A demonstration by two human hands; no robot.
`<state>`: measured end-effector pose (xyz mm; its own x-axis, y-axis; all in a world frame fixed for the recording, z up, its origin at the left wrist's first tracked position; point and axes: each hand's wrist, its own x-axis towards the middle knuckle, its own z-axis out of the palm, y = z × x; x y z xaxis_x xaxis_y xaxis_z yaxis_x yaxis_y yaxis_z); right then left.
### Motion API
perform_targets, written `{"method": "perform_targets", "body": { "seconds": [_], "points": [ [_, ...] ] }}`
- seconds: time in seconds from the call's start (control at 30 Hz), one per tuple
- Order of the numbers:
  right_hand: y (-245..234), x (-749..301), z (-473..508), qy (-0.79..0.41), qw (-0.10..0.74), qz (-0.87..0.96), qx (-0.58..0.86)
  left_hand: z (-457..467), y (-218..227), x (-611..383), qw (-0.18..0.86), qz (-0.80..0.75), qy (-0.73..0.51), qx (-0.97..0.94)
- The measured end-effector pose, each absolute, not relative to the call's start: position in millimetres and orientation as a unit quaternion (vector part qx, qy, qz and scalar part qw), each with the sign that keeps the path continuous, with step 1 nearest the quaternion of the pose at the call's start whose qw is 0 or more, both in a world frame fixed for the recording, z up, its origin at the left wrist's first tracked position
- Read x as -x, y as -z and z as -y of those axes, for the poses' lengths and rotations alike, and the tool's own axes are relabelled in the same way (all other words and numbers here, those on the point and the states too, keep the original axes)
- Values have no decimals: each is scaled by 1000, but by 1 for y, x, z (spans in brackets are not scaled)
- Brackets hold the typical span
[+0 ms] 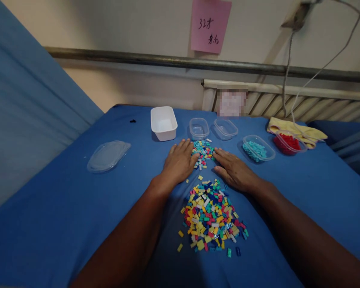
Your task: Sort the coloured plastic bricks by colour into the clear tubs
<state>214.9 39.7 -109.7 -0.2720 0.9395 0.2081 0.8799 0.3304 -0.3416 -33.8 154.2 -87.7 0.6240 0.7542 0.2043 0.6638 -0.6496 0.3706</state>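
Note:
My left hand (181, 161) lies flat on the blue cloth, its fingers stretched forward along the left side of a small pile of toy bricks (203, 153). On the opposite side, my right hand (232, 166) rests with fingers extended, the fingertips touching the pile's right edge. Neither hand holds anything. That small pile is mostly turquoise, with some pink, white and yellow pieces. Closer to me, between my forearms, a larger heap of mixed bricks (211, 216) spreads out in yellow, pink, blue, green and white. A few loose bricks lie between the two piles.
Behind my hands stand a white tub (164, 124) and two clear containers, one left (199, 129) and one right (226, 129). Farther right are a container of turquoise bricks (255, 151), a container of red bricks (289, 143) and a yellow cloth (313, 132). Clear lids (109, 156) lie left.

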Motion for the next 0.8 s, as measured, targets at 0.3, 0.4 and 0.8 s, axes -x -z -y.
{"method": "perform_targets", "body": {
  "seconds": [0.3,0.4,0.8],
  "points": [
    [106,-211,-31,-72,270,791,545,-136,74,30,81,-347,-49,-933],
    [109,-211,-23,-61,282,785,548,-134,69,28,71,-355,-27,-932],
    [124,-219,8,-36,402,739,539,-133,67,-7,64,-332,66,-939]
  ]
}}
